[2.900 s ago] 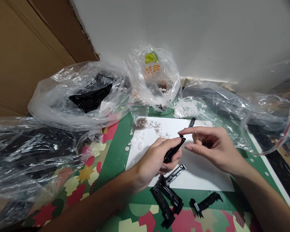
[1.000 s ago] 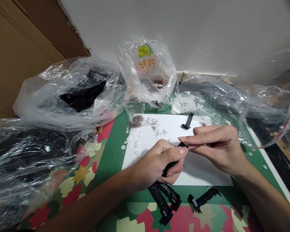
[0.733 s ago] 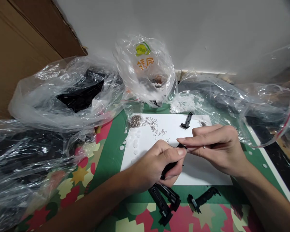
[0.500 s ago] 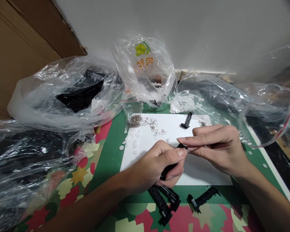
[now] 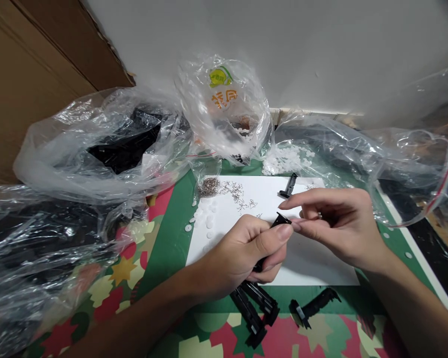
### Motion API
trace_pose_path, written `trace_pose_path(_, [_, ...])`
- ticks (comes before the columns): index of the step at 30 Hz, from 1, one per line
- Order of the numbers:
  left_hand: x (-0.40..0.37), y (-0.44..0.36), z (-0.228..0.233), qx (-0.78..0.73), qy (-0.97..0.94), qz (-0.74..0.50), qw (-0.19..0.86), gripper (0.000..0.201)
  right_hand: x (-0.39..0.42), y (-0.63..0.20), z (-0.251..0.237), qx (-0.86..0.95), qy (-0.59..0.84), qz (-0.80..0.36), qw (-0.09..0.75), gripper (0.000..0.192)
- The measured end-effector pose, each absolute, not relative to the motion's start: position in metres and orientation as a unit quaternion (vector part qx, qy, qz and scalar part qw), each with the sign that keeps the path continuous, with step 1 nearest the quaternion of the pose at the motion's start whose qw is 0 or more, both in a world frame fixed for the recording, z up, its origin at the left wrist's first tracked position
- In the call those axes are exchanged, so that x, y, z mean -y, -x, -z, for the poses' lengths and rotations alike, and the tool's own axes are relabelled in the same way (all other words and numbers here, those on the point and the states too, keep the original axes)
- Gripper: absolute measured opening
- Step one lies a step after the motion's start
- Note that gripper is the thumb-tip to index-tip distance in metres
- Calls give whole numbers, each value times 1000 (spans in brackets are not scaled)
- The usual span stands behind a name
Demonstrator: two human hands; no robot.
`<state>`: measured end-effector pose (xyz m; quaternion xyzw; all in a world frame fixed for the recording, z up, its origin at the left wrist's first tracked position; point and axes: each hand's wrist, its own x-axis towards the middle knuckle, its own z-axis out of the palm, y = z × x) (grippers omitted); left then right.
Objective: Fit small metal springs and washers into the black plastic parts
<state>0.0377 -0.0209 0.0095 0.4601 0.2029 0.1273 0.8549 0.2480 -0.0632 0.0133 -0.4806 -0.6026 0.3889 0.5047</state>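
Observation:
My left hand (image 5: 259,246) is wrapped round a black plastic part (image 5: 282,219), whose end sticks out past the thumb. My right hand (image 5: 339,223) has its thumb tip at that end. Its index finger is stretched out above, apart from the thumb, and the other fingers are curled. A tiny shiny metal bit (image 5: 319,215) shows among the curled fingers; whether it is held or worn I cannot tell. Two more black parts (image 5: 248,315) lie below my left hand. Another black piece (image 5: 315,306) rests to their right, and one similar piece (image 5: 289,185) lies on the white sheet (image 5: 302,268).
Small bent wires (image 5: 235,191) spread from a wire heap (image 5: 209,187). White discs (image 5: 209,221) lie at the sheet's left; a white pile of small pieces (image 5: 287,159) is behind. Clear plastic bags (image 5: 224,114) stand along the wall. A cardboard box (image 5: 41,89) is at the left.
My right index finger has lifted away from the thumb and the black part. More of the part's end now shows above my left thumb. The loose pieces stay where they were.

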Motion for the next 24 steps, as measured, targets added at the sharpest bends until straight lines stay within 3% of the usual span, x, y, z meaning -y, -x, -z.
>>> trace_pose_path(7, [24,-40,-9,-223,-448,-195,843,61,67,-243,-15,577,467,-405,534,12])
trace_pose_path(24, [27,-39,-3,-202,-452,-211,843,56,67,-236,-11,559,488,-361,565,11])
